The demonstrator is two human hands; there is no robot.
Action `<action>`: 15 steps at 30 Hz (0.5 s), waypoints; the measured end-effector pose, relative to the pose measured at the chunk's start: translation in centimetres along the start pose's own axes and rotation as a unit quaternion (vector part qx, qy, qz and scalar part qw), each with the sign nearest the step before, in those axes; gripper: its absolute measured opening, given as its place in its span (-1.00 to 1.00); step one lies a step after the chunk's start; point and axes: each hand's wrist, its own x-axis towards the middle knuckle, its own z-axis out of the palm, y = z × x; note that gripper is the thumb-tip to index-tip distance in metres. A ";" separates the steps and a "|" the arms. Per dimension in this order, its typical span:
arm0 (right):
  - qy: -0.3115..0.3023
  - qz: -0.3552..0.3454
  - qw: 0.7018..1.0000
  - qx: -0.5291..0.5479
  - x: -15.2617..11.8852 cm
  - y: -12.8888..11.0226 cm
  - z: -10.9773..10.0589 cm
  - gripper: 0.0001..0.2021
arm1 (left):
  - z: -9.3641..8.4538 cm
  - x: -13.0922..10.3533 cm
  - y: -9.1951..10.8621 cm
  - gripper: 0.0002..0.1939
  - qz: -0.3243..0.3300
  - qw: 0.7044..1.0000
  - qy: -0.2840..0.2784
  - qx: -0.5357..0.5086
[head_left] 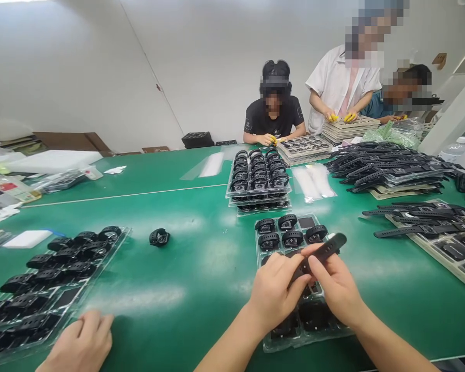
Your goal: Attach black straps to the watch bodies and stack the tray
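Observation:
My left hand (276, 290) and my right hand (338, 281) are closed on one black smartwatch (327, 249), held above a clear plastic tray (271, 343). Its strap points up and to the right, with the tip showing past my right thumb. My left fingers pinch the strap's lower end, and the watch body is mostly hidden by my hands. Beneath them, the tray's far compartments hold black watches with looped straps, such as this watch (293, 237). One far compartment (307, 222) shows a dark flat square and no watch.
Another person's hand (83, 343) rests beside a left tray of watches (67, 268). A single watch (159, 237) lies on the green table (170, 289). Stacked watch trays (259, 178) stand ahead; piled straps (395, 165) lie right. Several people, including one in black (274, 116), work across the table.

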 end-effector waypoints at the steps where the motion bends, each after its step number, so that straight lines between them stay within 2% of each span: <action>1: 0.006 0.016 0.999 0.036 -0.1 0.2 0.1 -0.73 | 0.0 0.0 0.0 -0.71 -0.004 1.000 0.015 -0.009; 5: 0.006 0.029 0.996 0.084 -0.3 0.5 0.4 -0.71 | -0.3 0.3 0.1 -0.86 0.018 0.998 0.033 -0.041; 10: -0.013 -0.011 0.999 0.028 -0.3 0.2 0.4 -0.60 | -0.1 0.1 0.1 -0.91 0.052 0.996 0.052 -0.048; 15: -0.020 -0.036 0.998 -0.047 -0.3 0.0 0.3 -0.59 | -0.1 0.1 0.4 -0.94 0.034 0.997 0.058 -0.024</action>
